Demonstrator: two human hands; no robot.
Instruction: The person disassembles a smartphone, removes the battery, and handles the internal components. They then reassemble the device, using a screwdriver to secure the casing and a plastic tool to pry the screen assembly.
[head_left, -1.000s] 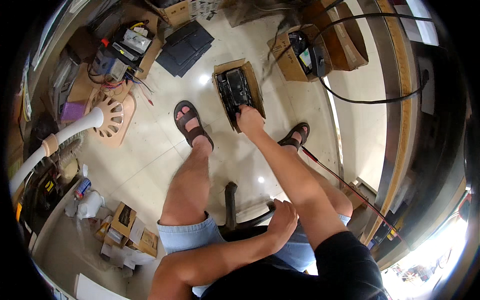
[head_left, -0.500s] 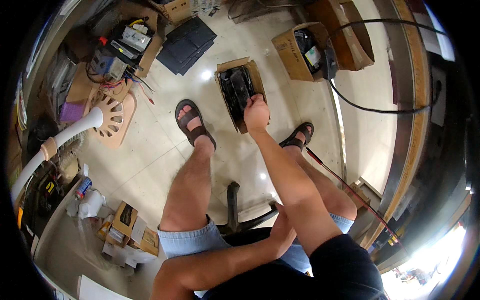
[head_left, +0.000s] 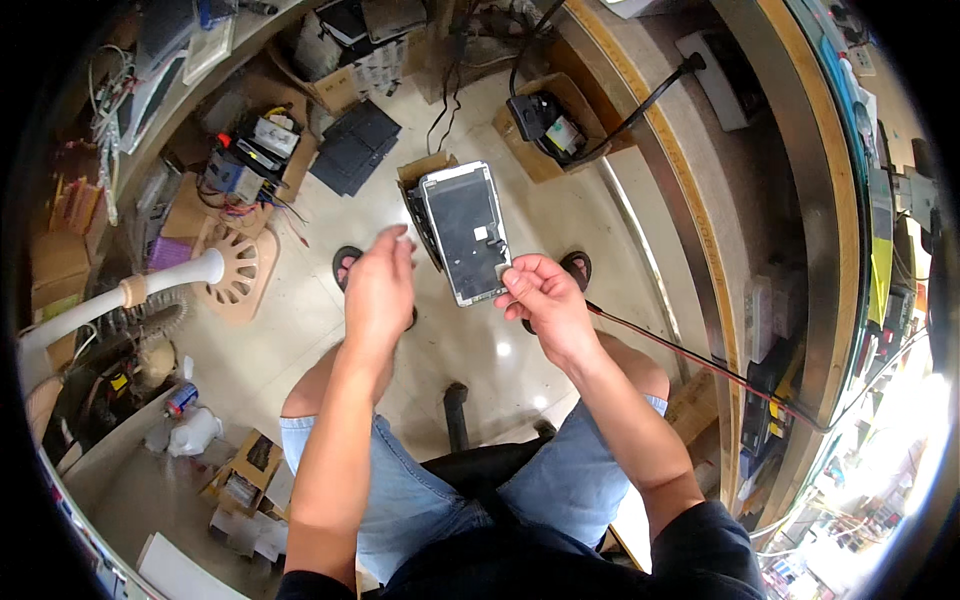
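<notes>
Between thumb and fingers of my right hand, a flat device panel with a silver-white edge, dark face and small pale square is gripped at its lower right corner. It is raised above an open cardboard box, hiding much of it; dark items show at its left side. My left hand is in the air left of the panel, not touching it, with loosely bent fingers apart and blurred at their tips.
A cardboard box of parts, stacked black panels and a box with black items are farther off. A white stand with a pale base is at left. Wooden-edged shelves run along the right, with hanging cables.
My right hand has lifted the panel out of the box toward me. My left hand has risen from my lap to beside it. The view has shifted, showing more shelving at right.
</notes>
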